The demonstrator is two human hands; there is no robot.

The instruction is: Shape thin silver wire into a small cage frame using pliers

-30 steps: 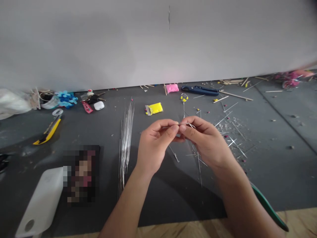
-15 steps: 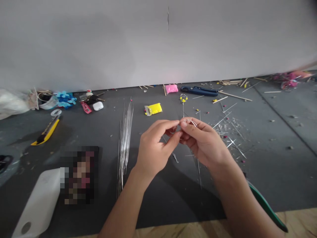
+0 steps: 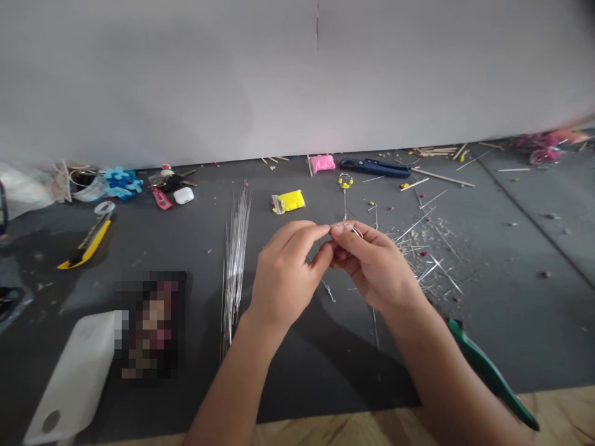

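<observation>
A thin silvery wire [image 3: 356, 230] curves out between the thumb and fingers of my right hand [image 3: 379, 263], which pinches it. My left hand [image 3: 288, 269] is bent toward it, index fingertip and thumb meeting the right fingers at the wire; most of what lies between them is hidden. Just beyond the hands lies a wire piece with a round head and yellow beads [image 3: 345, 181], its twisted stem running toward my fingers. Below my left fingers, a short twisted wire [image 3: 329, 291] rests on the dark table. A bundle of straight wires [image 3: 236, 260] lies left of my left forearm.
Green-handled pliers [image 3: 488, 368] lie beside my right forearm. Wire offcuts [image 3: 437, 266] are scattered to the right. A yellow clay packet [image 3: 289, 201], a pink clay packet [image 3: 322, 163] and a blue cutter [image 3: 375, 166] sit toward the wall. A yellow utility knife [image 3: 88, 243] is at left.
Both hands have shifted slightly left, still together at the wire. More of the green-handled pliers shows beside my right forearm.
</observation>
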